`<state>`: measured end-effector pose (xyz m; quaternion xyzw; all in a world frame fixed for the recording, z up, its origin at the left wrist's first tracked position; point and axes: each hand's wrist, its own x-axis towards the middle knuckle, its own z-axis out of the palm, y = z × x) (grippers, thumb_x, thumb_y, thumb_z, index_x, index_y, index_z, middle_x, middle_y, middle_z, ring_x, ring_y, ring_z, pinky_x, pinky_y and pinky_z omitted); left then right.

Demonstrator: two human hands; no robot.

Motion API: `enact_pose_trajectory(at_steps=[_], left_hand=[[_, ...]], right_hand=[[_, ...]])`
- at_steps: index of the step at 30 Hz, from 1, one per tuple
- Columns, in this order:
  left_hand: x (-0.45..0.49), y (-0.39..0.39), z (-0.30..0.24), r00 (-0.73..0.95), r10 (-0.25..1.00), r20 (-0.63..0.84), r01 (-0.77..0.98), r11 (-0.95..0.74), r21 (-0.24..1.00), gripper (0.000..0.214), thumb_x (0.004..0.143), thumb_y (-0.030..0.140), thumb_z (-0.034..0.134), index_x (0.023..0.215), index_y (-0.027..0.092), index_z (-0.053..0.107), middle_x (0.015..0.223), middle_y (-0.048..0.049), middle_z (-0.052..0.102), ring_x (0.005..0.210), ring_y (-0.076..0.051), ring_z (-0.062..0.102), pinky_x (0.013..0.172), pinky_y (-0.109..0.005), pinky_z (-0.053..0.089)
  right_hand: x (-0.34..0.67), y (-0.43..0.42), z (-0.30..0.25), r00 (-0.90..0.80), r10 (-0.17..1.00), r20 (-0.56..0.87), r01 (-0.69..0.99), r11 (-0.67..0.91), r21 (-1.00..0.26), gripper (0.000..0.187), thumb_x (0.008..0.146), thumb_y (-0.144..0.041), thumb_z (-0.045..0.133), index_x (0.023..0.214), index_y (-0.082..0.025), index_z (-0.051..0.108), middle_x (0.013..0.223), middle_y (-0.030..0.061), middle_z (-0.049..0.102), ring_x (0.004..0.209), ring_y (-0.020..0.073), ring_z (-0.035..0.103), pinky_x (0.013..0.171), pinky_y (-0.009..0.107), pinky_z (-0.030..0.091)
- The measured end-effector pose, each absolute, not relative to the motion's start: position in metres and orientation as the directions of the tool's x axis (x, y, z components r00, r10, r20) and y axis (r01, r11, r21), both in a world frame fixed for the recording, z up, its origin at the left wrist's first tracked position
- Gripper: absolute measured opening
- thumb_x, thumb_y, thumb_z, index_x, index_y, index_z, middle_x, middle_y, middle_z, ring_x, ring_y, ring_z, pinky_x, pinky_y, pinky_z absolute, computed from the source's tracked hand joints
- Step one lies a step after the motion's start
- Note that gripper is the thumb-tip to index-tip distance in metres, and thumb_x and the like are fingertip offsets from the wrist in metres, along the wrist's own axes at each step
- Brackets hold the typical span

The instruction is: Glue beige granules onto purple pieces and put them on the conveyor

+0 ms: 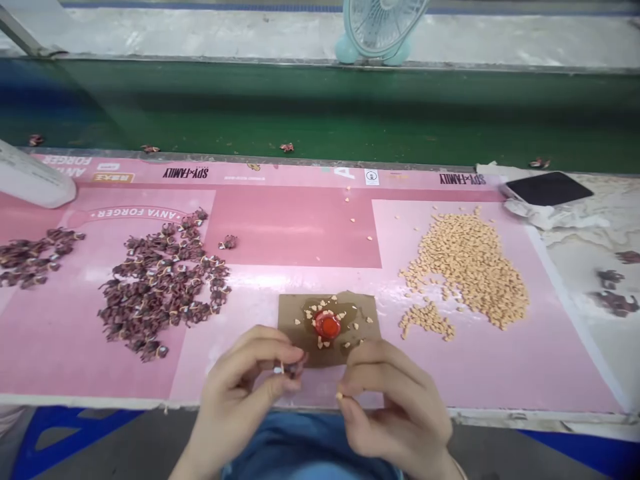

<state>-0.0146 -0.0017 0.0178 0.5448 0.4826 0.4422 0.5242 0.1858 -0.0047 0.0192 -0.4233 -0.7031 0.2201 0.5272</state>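
My left hand [253, 380] pinches a small dark purple-brown figure [291, 368] with a pale spot, between thumb and fingers. Between thumb and forefinger, my right hand [393, 400] holds a tiny tan piece [339, 396]. Just beyond both hands lies a brown cardboard square [370, 307], bearing a small red round cap [329, 325] amid a wet-looking stain and scattered tan pieces. A large heap of tan pieces [470, 267] spreads to the right. On the left is a pile of similar dark figures [160, 287].
A smaller cluster of figures [33, 257] lies far left, near a white rounded object [35, 177]. A phone [549, 189] rests on crumpled white material at the right. Behind the pink-covered table [300, 230] runs a green belt [250, 120]; a light-blue fan [383, 30] stands beyond.
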Motion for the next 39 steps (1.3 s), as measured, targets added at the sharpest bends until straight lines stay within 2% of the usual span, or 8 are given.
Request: enact_pose_trajectory(at_steps=[4,8,13,20,23,28,32,39], left_hand=[[-0.006,-0.008,0.019,0.261,0.965,0.004,0.034,-0.013,0.999,0.026,0.094,0.053,0.069,0.089,0.029,0.080,0.077,-0.0043,0.072,0.070,-0.016,0.068,0.063,-0.022,0.059],[0.001,-0.012,0.018,0.360,0.922,-0.145,-0.041,0.171,0.984,0.029,0.101,0.049,0.060,0.089,0.025,0.071,0.073,-0.0020,0.069,0.063,-0.013,0.064,0.059,-0.020,0.053],[0.004,-0.011,0.018,0.410,0.875,-0.257,-0.049,0.303,0.952,0.040,0.097,0.058,0.061,0.078,0.022,0.064,0.071,-0.0016,0.065,0.062,-0.013,0.061,0.057,-0.021,0.048],[0.002,-0.015,0.008,0.414,0.819,-0.397,-0.142,0.489,0.861,0.037,0.091,0.058,0.072,0.082,0.023,0.063,0.072,0.0020,0.060,0.062,-0.013,0.066,0.061,-0.020,0.053],[0.003,-0.019,0.002,0.329,0.869,-0.370,-0.086,0.417,0.905,0.029,0.094,0.052,0.069,0.086,0.025,0.066,0.072,0.0017,0.062,0.062,-0.013,0.064,0.059,-0.021,0.053],[0.003,-0.016,0.006,0.240,0.963,-0.123,0.140,0.091,0.986,0.010,0.097,0.026,0.065,0.089,0.028,0.068,0.078,0.0018,0.067,0.065,-0.013,0.062,0.059,-0.020,0.053],[0.003,-0.012,0.014,0.230,0.973,0.025,0.237,-0.080,0.968,0.016,0.094,0.013,0.065,0.090,0.029,0.068,0.076,0.0041,0.067,0.062,-0.011,0.064,0.056,-0.015,0.052],[-0.003,-0.013,0.010,0.208,0.969,0.130,0.281,-0.187,0.941,0.022,0.097,0.012,0.065,0.110,0.029,0.070,0.089,0.0017,0.073,0.076,-0.011,0.069,0.069,-0.014,0.056]], right_hand=[[0.176,-0.004,0.016,-0.085,0.846,0.526,0.273,0.527,-0.805,0.012,0.086,-0.009,0.062,0.087,-0.021,0.063,0.076,-0.0019,0.066,0.060,0.0089,0.062,0.055,0.019,0.055],[0.178,-0.007,0.014,-0.114,0.840,0.531,0.305,0.538,-0.786,0.014,0.087,-0.008,0.064,0.090,-0.021,0.066,0.077,-0.0012,0.067,0.059,0.0093,0.062,0.054,0.020,0.056],[0.184,-0.012,0.012,-0.178,0.812,0.556,0.415,0.574,-0.706,0.013,0.092,-0.009,0.064,0.091,-0.022,0.068,0.075,-0.0021,0.067,0.057,0.0086,0.060,0.053,0.020,0.055],[0.194,-0.014,0.016,-0.352,0.736,0.579,0.572,0.659,-0.489,0.017,0.099,-0.009,0.058,0.105,-0.017,0.072,0.080,0.0010,0.076,0.070,0.0101,0.070,0.064,0.021,0.059],[0.190,-0.013,0.016,-0.325,0.751,0.575,0.606,0.632,-0.483,0.012,0.100,-0.011,0.060,0.103,-0.017,0.070,0.078,0.0008,0.077,0.066,0.0095,0.070,0.063,0.021,0.060],[0.183,-0.012,0.019,-0.263,0.808,0.528,0.610,0.563,-0.558,0.012,0.097,-0.009,0.060,0.094,-0.017,0.069,0.072,0.0007,0.074,0.059,0.0087,0.067,0.056,0.019,0.057],[0.181,-0.012,0.018,-0.202,0.834,0.513,0.603,0.519,-0.606,0.014,0.092,-0.005,0.063,0.089,-0.018,0.068,0.069,-0.0007,0.071,0.058,0.0092,0.067,0.056,0.019,0.057],[0.196,-0.004,-0.002,-0.068,0.859,0.508,0.693,0.407,-0.596,0.013,0.092,-0.007,0.066,0.092,-0.020,0.068,0.078,0.0010,0.074,0.063,0.0088,0.069,0.055,0.016,0.056]])
